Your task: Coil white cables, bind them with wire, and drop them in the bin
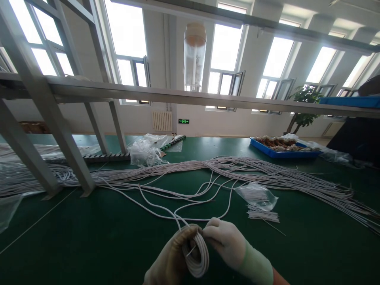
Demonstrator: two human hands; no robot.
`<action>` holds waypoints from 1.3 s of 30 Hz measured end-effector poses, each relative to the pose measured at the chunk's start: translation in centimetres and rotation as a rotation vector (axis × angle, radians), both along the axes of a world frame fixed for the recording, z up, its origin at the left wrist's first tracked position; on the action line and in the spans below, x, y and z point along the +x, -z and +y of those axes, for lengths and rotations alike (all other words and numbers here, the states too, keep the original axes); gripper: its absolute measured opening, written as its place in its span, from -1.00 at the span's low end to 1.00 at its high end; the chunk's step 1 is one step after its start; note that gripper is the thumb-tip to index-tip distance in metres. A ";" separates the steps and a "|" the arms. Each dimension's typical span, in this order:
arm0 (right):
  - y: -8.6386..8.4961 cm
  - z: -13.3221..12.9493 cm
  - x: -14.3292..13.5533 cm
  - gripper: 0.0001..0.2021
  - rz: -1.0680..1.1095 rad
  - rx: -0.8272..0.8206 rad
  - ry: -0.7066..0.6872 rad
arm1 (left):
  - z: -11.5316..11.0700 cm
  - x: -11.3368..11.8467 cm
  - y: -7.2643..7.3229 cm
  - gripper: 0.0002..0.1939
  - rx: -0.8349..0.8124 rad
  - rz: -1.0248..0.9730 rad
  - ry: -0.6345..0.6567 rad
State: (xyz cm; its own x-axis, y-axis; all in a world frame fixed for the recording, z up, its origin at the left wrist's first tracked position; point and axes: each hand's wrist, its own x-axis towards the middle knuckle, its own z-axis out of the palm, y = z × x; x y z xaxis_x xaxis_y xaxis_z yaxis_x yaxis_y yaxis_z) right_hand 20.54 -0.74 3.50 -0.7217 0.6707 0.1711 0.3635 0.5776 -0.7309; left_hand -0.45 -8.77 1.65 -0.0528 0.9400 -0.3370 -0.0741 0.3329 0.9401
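My left hand (175, 253), in a stained work glove, is closed round a coil of white cable (199, 259) near the front of the table. Its thumb presses on the coil's top. A thin white strip end (191, 250) sticks out inside the loop. At the coil's upper right edge, the fingertips of my right hand (225, 241), gloved in white with a green cuff, are pinched together; what lies between them is hidden. From the coil, loose cable (190, 219) runs back to a long bundle of grey-white cables (166, 168) across the table.
Right of centre, a clear plastic bag (258, 196) lies by a stack of thin white strips (263, 214). Farther back are a blue tray (285, 153) and crumpled plastic (148, 149). Metal shelf posts (63, 118) stand on the left; a shelf rail (166, 94) crosses above the green table (97, 241).
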 end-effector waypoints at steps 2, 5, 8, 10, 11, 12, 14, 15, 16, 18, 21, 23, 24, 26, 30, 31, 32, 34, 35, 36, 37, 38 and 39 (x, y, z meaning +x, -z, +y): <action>-0.1 -0.3 -0.5 -0.80 -0.003 -0.026 0.002 | 0.0 0.3 -0.5 -0.53 -0.009 0.132 0.093; -0.3 -0.7 -0.7 -0.83 0.001 -0.063 0.050 | 0.2 0.5 -1.1 -0.55 -0.041 0.207 0.133; -1.2 -1.3 -0.5 -0.78 -0.002 -0.114 0.056 | 0.4 0.4 -1.0 -0.58 -0.037 0.192 0.155; -2.3 -1.9 -0.4 -0.67 -0.027 -0.163 0.044 | 0.4 0.2 -0.8 -0.57 -0.012 0.203 0.161; -2.8 -2.3 -0.4 -0.61 -0.044 -0.190 0.050 | 0.3 0.2 -0.7 -0.55 0.003 0.213 0.153; -3.1 -2.6 -0.5 -0.54 -0.066 -0.218 0.070 | 0.3 0.1 -0.7 -0.53 0.018 0.222 0.146; -3.4 -3.0 -1.0 -0.38 -0.113 -0.268 0.141 | 0.1 0.2 -0.6 -0.49 0.024 0.231 0.149; -3.2 -3.2 -1.3 -0.31 -0.135 -0.284 0.181 | 0.0 0.2 -0.6 -0.47 0.019 0.233 0.156; -2.9 -3.2 -1.6 -0.27 -0.151 -0.291 0.215 | 0.0 0.2 -0.5 -0.44 0.010 0.230 0.165; -1.9 -3.2 -2.3 -0.25 -0.167 -0.274 0.258 | 0.2 0.3 -0.2 -0.41 0.004 0.212 0.169; -0.5 -3.1 -3.1 -0.33 -0.160 -0.187 0.292 | 0.4 0.3 0.3 -0.48 0.060 0.233 0.165; 0.0 -3.2 -3.2 -0.40 -0.134 -0.099 0.285 | 0.4 0.3 0.3 -0.57 0.099 0.292 0.180; 0.2 -3.2 -3.2 -0.45 -0.111 -0.049 0.271 | 0.3 0.4 0.2 -0.62 0.118 0.303 0.184; 0.4 -3.3 -3.0 -0.54 -0.050 0.044 0.238 | 0.1 0.5 -0.3 -0.66 0.157 0.262 0.165; 0.9 -3.2 -2.4 -0.63 0.107 0.178 0.216 | -0.2 0.9 -1.3 -0.58 0.156 0.111 0.092; 1.0 -3.2 -2.3 -0.65 0.144 0.195 0.214 | -0.1 0.9 -1.5 -0.58 0.136 0.103 0.095; 1.1 -3.2 -2.2 -0.65 0.177 0.203 0.209 | -0.1 1.0 -1.6 -0.59 0.116 0.103 0.101; 1.3 -3.3 -2.2 -0.67 0.232 0.192 0.207 | -0.1 1.0 -1.7 -0.63 0.070 0.109 0.093; 1.3 -3.3 -2.2 -0.67 0.258 0.176 0.210 | -0.1 0.9 -1.7 -0.62 0.050 0.107 0.082; 1.3 -3.3 -2.3 -0.68 0.285 0.154 0.218 | -0.1 0.9 -1.7 -0.60 0.030 0.087 0.072; 1.2 -3.3 -2.3 -0.70 0.307 0.122 0.224 | -0.1 0.9 -1.7 -0.57 0.016 0.045 0.061; 1.1 -3.2 -2.4 -0.71 0.324 0.088 0.229 | -0.1 0.9 -1.7 -0.55 0.008 -0.016 0.047; 1.0 -3.1 -2.4 -0.72 0.332 0.054 0.233 | 0.0 1.0 -1.7 -0.53 0.000 -0.095 0.029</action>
State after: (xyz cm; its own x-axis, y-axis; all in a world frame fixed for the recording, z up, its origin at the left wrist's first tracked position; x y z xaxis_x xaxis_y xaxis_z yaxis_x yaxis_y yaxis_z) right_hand 18.11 -3.84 2.46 -0.4510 0.7936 0.4083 0.2388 0.5481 -0.8016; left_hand 0.55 -8.82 3.40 0.0065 0.9408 -0.3390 -0.1534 0.3360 0.9293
